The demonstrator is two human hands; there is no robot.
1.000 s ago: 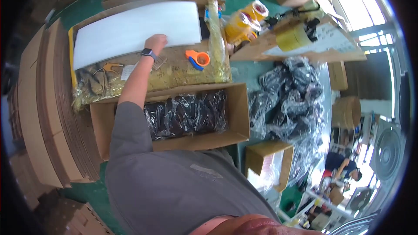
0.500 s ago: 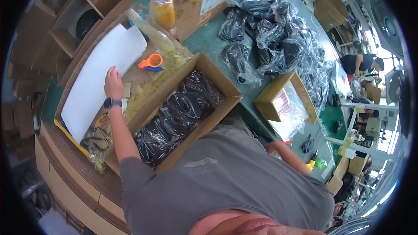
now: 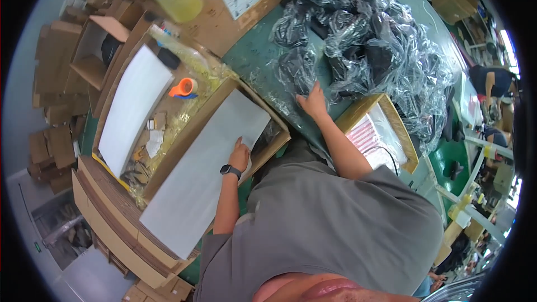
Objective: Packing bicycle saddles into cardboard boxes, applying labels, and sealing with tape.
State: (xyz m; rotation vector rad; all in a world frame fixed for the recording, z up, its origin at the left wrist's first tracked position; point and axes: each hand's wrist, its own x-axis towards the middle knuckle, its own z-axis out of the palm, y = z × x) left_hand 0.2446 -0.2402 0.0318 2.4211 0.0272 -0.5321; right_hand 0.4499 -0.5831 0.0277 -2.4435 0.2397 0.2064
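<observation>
A white foam-like sheet (image 3: 196, 184) lies slantwise over the long cardboard box (image 3: 279, 141), hiding most of the black plastic-wrapped items in it. My left hand (image 3: 239, 156), with a dark watch at the wrist, grips the sheet near its right edge; the thumb is partly hidden. My right hand (image 3: 314, 102) reaches to a black item in a clear plastic bag (image 3: 297, 67), at the near edge of a heap of similar bagged items (image 3: 369, 39). Its thumb and fingers are apart, at the bag's lower end.
A stack of white sheets (image 3: 134, 106) lies on the left, beside an orange tape roll (image 3: 184, 86). A small open box (image 3: 411, 159) holds printed bags at right. Flattened cartons (image 3: 112, 218) are piled at lower left. A yellow container (image 3: 182, 0) stands at the back.
A white sheet has come from the stack onto the box with my left hand, which moved right. My right hand has moved up from beside my body to the bagged items.
</observation>
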